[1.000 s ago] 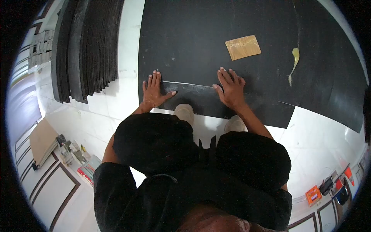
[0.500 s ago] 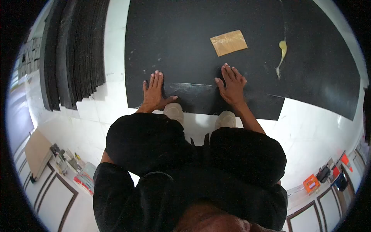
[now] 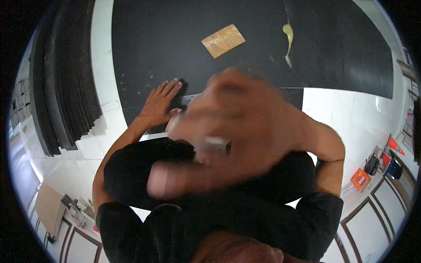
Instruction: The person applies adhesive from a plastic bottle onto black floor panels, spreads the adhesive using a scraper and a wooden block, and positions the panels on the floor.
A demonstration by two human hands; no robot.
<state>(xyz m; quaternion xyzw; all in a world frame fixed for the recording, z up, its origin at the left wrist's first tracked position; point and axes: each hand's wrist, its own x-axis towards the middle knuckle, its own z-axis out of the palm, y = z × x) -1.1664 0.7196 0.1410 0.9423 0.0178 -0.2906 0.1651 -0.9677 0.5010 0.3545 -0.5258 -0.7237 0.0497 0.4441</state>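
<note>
Resting your left hand (image 3: 157,105), spread flat, on the black sheet (image 3: 169,44) lying on the floor (image 3: 331,107), your right hand (image 3: 252,118) raised and too blurred to tell its grip, you likely have a thin, bendable, fairly light piece, best held by opposite edges.

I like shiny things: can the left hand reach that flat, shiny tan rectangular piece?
Probably yes: only flat black sheet shows between the left hand and the tan rectangular piece.
</note>
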